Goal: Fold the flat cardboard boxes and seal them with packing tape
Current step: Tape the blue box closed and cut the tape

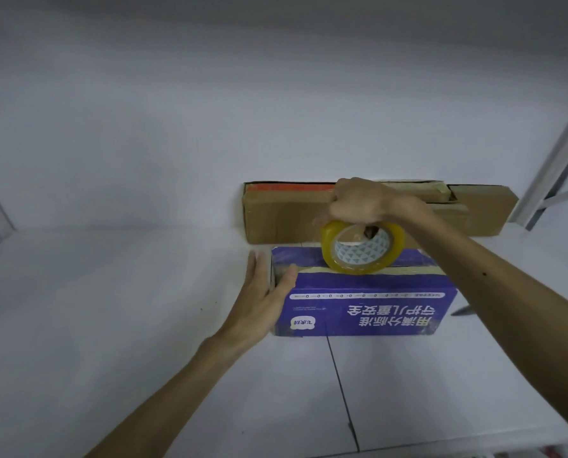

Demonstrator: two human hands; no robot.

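Cardboard boxes sit centre frame on our white tabletop point(110, 325): a long plain brown box point(276, 216) behind, and just in front of it the blue box point(362, 312). It carries white characters, upside down to us: 用满分标准 守护儿童安全. Its small white badge point(303, 322) is unreadable. Our right hand point(358, 203) has its fingers clamped on the yellow tape roll point(363, 254), which stands on the blue box's top seam. Our left hand point(262, 299) presses straight fingers against that box's left end.

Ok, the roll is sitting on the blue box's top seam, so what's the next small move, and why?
Probably draw the tape roll rightward along the seam: the right hand grips it mid-box, while the left hand pins the blue box at its left end, thumb on the seam.
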